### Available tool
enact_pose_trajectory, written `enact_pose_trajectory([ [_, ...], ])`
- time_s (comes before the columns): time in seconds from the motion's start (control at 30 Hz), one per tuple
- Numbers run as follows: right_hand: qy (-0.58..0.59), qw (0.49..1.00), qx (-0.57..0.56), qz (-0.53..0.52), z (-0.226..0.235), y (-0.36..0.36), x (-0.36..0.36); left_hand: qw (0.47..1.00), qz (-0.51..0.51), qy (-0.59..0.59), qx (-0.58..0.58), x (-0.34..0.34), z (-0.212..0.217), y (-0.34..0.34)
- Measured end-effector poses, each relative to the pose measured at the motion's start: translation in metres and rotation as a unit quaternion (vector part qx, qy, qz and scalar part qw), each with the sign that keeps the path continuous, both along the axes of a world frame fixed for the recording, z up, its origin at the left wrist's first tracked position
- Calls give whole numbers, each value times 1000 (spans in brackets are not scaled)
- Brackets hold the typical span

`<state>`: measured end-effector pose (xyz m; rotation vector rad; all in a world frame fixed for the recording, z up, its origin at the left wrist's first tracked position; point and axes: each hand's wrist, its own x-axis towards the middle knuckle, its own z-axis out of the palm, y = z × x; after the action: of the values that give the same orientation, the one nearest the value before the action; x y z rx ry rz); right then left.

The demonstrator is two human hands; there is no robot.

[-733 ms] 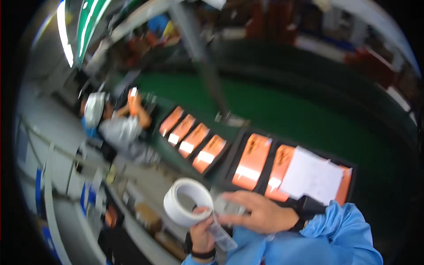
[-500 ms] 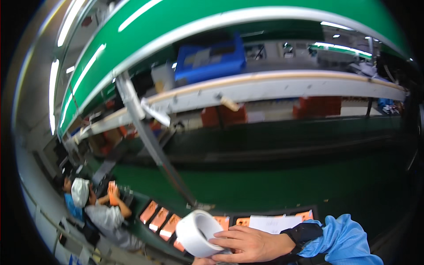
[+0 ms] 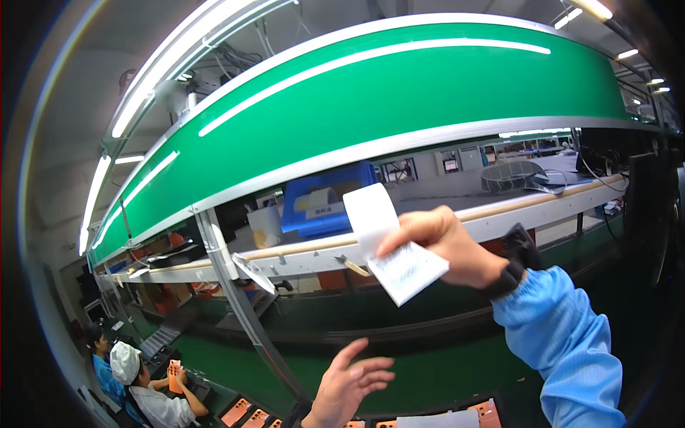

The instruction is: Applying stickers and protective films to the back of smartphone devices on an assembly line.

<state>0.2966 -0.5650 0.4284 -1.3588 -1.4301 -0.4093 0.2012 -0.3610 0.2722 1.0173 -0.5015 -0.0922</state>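
My right hand (image 3: 442,246) is raised over the line, fingers pinched on a white label roll (image 3: 369,210). From below the fingers a flap with faint print (image 3: 408,274) sticks out at a slant. Lower down, my left hand (image 3: 346,385) is held up with its fingers spread and nothing in it. Beneath it, at the lower edge, orange phone-like pieces (image 3: 235,412) with camera rings lie in black trays. A white paper sheet (image 3: 439,421) rests over some of them, to the right of my left hand.
A shelf with a pale front rail (image 3: 492,210) crosses ahead, carrying a blue bin (image 3: 328,225) and a clear-walled tub (image 3: 265,227). A metal post (image 3: 246,324) rises at left centre. Two people sit at the lower left; the one in a white cap (image 3: 125,362) holds an orange piece (image 3: 174,374).
The white roll has gone up from the trays in my right hand. My left hand has come off it and now shows open. The view has tilted upward.
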Motion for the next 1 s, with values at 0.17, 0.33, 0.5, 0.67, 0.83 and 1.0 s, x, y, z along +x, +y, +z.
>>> enact_pose_trajectory([
  [0.17,117,992,18,-41,28,40,54,997,36,40,62,-47,-33,69],
  [0.33,101,992,39,-59,41,68,97,972,214,68,70,-107,-74,144],
  [0.5,72,993,65,-61,47,90,119,935,335,118,10,-153,-107,185],
  [0.67,114,971,204,-52,41,90,151,932,342,118,-20,-160,-133,191],
  [0.83,272,898,347,5,52,99,169,934,328,133,-38,-157,-142,186],
  [1.0,146,953,169,-207,70,89,191,923,339,177,-41,-164,-145,190],
])
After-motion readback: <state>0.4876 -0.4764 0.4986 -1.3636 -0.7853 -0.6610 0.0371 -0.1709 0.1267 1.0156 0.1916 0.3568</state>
